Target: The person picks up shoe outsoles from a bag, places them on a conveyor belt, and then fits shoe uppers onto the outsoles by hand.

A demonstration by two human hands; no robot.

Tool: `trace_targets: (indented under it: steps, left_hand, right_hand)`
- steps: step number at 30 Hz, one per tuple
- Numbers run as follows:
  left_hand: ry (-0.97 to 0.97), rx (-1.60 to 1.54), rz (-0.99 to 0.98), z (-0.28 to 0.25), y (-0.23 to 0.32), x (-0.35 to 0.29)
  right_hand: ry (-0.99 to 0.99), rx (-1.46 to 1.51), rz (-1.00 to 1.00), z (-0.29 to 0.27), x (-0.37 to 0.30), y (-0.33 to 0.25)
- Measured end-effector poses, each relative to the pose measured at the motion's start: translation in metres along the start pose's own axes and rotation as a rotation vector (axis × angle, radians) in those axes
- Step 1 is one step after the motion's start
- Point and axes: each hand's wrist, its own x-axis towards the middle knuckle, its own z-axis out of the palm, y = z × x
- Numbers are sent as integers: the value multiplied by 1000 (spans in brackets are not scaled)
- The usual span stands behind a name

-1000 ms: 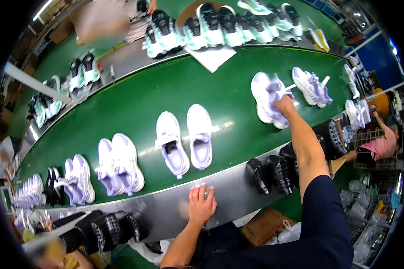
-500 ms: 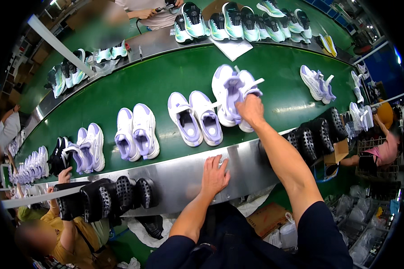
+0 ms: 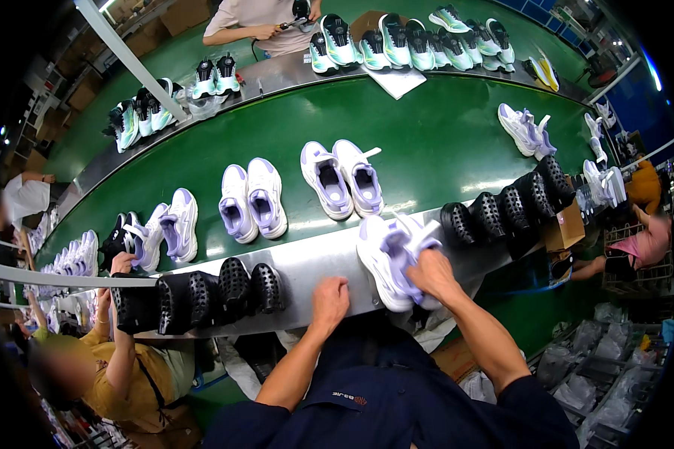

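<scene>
My right hand [image 3: 432,274] is closed on a pair of white and lavender sneakers [image 3: 386,262], gripping the right-hand shoe near its collar. The pair is over the metal ledge in front of me, with pale straps sticking up from the tongues. To its left, my left hand [image 3: 329,303] is curled closed at the ledge, apart from the shoes, with nothing visible in it. Just beyond, another white and lavender pair [image 3: 342,179] rests on the green belt, and a further pair [image 3: 253,200] lies left of that.
Black studded pieces [image 3: 236,288] line the metal ledge [image 3: 299,266] at left, and similar black pieces [image 3: 489,217] stand at right. A lone sneaker pair [image 3: 523,131] sits far right on the green belt [image 3: 427,142]. Green-black sneakers fill the far ledge. Co-workers are at left, right and across.
My right hand has brought the sneaker pair from the belt toward me, over the metal ledge. My left hand has gone from spread flat to curled. The other shoes on the belt appear shifted in view.
</scene>
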Motion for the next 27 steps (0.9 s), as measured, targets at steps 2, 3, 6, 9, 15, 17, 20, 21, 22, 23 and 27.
trace_targets:
  steps: [2,3,6,9,15,17,20,21,22,23,27]
  left_hand:
    - [-32,-34,8,-5,4,-8]
    - [-46,-50,8,-9,6,-12]
    - [-57,-162,-196,-25,20,-18]
    - [92,-75,-143,-39,12,-23]
    - [159,53,350,-45,92,12]
    - [104,52,508,-40,121,31]
    - [-55,252,579,-19,150,54]
    - [-115,344,587,-12,160,64]
    - [-170,365,587,2,160,77]
    - [-212,398,572,15,146,94]
    - [-462,328,326,28,121,156]
  right_hand:
    - [74,-16,-134,27,29,-13]
    - [93,-25,-214,35,38,-23]
    - [150,33,-266,46,29,-38]
    - [75,45,-61,51,7,-26]
    - [84,170,-83,45,-14,-13]
    - [107,282,-123,34,-25,-7]
    - [285,217,-20,27,-45,16]
    - [355,174,20,34,-47,28]
    - [398,159,49,53,-41,36]
    - [358,200,25,64,-34,37]
    - [262,293,-10,73,-16,41]
